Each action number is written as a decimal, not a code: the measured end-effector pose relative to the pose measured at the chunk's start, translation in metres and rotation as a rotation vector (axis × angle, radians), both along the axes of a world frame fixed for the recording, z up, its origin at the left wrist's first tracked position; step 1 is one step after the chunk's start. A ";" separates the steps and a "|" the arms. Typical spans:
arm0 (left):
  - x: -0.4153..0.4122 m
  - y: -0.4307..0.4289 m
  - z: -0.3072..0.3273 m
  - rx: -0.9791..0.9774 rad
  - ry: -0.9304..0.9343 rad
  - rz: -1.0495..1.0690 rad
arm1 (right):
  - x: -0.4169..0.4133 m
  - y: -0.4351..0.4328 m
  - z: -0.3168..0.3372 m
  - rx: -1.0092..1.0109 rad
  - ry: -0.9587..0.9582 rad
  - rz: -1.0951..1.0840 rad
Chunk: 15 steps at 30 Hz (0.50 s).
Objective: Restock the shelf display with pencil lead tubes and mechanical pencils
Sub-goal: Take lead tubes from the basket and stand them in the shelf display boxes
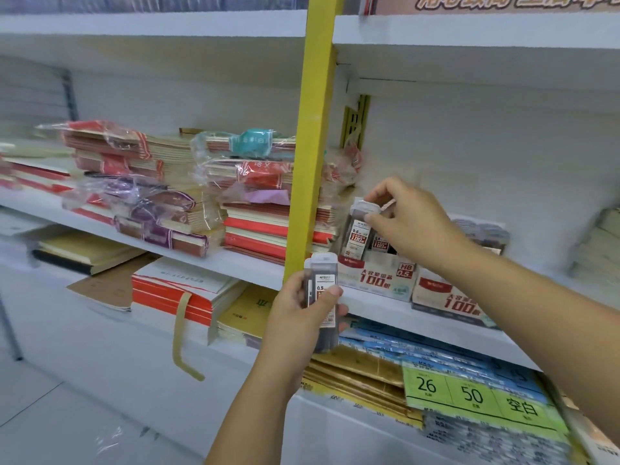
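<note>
— Left hand (298,318) is gripping a small stack of lead tubes (322,273), thumb pressing across the front, just before the shelf edge (369,310).
— And the right hand (411,223) is pinching one tube (359,234) by its cap, holding it upright at the left end of the display box (379,280).
— So the person should be keeping it vertical, label facing out, seating it beside the tubes already standing (380,244) there.
— And letting go only when it is resting on the bottom.

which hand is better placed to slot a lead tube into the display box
Right: the right hand pinches a lead tube at the display box; the left hand grips spare tubes lower, before the shelf.
</note>
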State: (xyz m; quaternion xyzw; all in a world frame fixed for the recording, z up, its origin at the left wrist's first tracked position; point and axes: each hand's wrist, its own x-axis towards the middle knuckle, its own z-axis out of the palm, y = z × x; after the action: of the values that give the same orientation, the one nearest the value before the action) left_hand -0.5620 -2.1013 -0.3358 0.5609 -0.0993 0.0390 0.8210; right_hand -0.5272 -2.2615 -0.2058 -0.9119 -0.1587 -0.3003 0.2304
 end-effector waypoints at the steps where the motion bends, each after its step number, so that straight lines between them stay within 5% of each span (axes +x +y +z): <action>1: 0.000 0.002 0.000 0.001 -0.001 0.007 | 0.006 0.001 -0.002 -0.038 0.005 -0.024; 9: -0.004 0.002 0.003 0.047 -0.023 -0.016 | 0.004 0.000 -0.005 -0.327 -0.200 -0.156; 12: -0.008 0.000 0.006 0.073 -0.051 -0.032 | -0.021 0.002 -0.013 -0.134 -0.178 0.007; 15: -0.013 -0.002 0.009 0.088 -0.091 -0.056 | -0.046 0.007 -0.023 0.165 0.215 0.219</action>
State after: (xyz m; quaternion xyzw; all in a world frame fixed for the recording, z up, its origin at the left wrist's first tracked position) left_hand -0.5746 -2.1029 -0.3267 0.5911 -0.1539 0.0373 0.7909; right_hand -0.5731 -2.2550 -0.2288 -0.8941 -0.2063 -0.1860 0.3514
